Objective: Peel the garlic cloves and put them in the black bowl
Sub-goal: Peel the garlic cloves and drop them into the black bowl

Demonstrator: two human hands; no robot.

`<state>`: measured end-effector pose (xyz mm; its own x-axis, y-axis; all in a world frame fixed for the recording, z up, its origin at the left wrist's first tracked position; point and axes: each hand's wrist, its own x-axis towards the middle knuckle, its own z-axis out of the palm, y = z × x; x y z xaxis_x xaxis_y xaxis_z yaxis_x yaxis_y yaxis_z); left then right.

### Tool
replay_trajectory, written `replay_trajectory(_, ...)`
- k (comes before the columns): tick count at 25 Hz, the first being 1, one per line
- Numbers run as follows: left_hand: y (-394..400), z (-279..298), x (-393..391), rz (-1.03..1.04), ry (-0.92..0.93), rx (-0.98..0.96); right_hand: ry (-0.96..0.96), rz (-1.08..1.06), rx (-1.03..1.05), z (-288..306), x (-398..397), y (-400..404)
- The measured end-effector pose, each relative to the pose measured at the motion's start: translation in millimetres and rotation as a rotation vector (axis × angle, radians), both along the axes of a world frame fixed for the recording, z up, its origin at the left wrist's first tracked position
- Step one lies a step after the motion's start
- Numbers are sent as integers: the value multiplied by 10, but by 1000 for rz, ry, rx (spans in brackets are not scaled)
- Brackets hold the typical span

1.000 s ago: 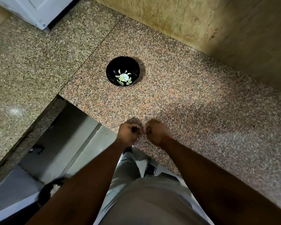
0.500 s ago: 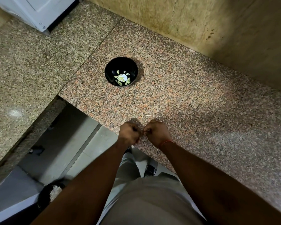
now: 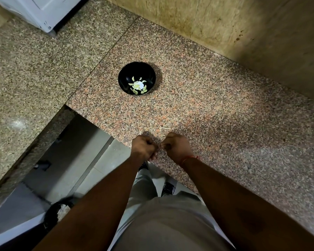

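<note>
Nearest the camera: grey trousers [image 3: 163, 223] and two bare forearms reaching forward over the counter's front edge, a dark shoe [image 3: 168, 189] showing below between them. On the floor to the lower left sits a dark round container [image 3: 57, 212] with pale scraps in it, partly cut off by the left forearm. The left hand [image 3: 144, 148] and the right hand [image 3: 177, 147] meet knuckle to knuckle just over the near edge of the granite counter [image 3: 216, 115], both with fingers curled in tight. Something small is pinched between them, but it is hidden by the fingers, so I cannot tell whether it is a garlic clove or only skin. A thin red thread [image 3: 190, 158] circles the right wrist. Just beyond the hands, a pale sliver of peel [image 3: 166, 127] lies on the stone, apart from the fingers. Farther back, well apart from the hands and slightly left of them, the black bowl [image 3: 123, 78] stands upright on the pinkish slab. Peeled garlic cloves [image 3: 137, 86] lie in its bottom, pale yellow-green, spread in a ring around a bright white spot at the centre. To the left a greyer granite slab [image 3: 25, 69] joins at a seam. Behind it the corner of a white appliance [image 3: 38, 13] rests on the stone. A stained beige wall [image 3: 225, 24] closes the far side.
</note>
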<state>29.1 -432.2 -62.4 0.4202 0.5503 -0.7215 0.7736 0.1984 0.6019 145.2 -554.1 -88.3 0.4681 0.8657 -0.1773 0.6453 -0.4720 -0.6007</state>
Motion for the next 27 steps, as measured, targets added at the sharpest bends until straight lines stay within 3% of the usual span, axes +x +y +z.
replay_trajectory(10, -117, -55, 7, 192, 21, 2, 13, -68, -112, 69, 23, 13)
replay_trajectory(19, -89, -8, -29, 138, -21, 12, 34, -9, -83, 77, 60, -28)
replay_trajectory(23, -182, -37, -41, -43, -105, 219, -52, 31, -117, 95, 13, -40)
replay_trajectory(27, -230, -11, -27, -181, -82, 423, -3, -8, -84, 122, 1, -20)
